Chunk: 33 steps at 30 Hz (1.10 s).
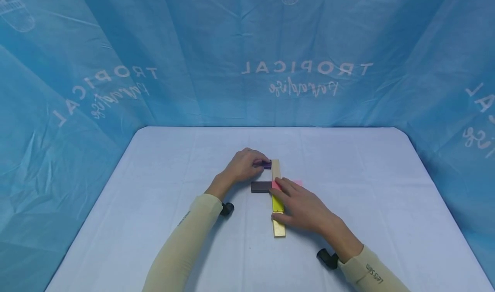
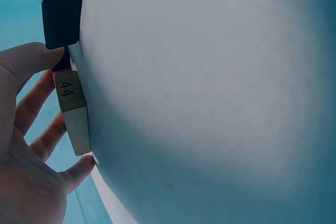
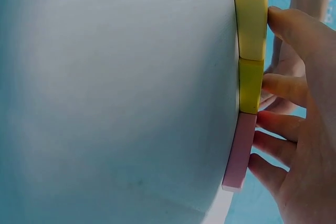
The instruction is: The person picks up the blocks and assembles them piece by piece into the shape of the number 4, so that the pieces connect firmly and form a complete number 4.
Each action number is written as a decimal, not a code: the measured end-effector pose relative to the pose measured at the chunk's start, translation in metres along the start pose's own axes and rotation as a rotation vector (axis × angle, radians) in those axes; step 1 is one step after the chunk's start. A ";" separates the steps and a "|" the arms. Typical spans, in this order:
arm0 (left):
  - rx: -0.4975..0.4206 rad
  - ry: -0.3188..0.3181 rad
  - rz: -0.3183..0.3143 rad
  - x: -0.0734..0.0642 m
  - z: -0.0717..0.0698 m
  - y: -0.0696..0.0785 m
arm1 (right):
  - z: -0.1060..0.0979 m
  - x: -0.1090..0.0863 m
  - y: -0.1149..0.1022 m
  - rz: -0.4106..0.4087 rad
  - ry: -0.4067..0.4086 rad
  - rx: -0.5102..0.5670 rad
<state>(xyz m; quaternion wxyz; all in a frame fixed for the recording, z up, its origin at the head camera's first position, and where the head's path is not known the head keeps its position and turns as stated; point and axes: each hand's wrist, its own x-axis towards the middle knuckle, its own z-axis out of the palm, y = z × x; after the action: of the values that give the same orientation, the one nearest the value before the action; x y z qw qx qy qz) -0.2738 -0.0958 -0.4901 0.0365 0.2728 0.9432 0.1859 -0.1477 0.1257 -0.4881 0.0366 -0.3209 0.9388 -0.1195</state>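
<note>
Coloured flat blocks lie joined in a cross-like row on the table. My left hand is at the far end, its thumb and fingers pinching a purple block beside a tan block. A wooden block marked 44 shows near its fingers in the left wrist view. Nearer to me, a black block sticks out leftward. My right hand rests with fingers spread on the row, fingertips touching the yellow block, the pink block and the gold block.
The blocks lie on a white-covered table. Blue printed sheets hang behind it and at both sides. Each wrist carries a small black camera.
</note>
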 end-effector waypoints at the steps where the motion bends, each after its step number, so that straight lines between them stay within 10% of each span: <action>1: -0.002 -0.001 -0.002 0.000 0.000 0.000 | 0.000 0.000 0.000 0.001 -0.003 -0.002; 33: -0.069 0.062 -0.072 -0.001 0.001 0.005 | 0.007 0.001 0.003 0.031 -0.028 -0.039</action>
<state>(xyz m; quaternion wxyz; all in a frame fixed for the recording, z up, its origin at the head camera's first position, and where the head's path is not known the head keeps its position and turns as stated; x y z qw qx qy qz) -0.2701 -0.0924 -0.4890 0.0231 0.2311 0.9462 0.2252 -0.1493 0.1258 -0.4956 0.0452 -0.3087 0.9452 -0.0961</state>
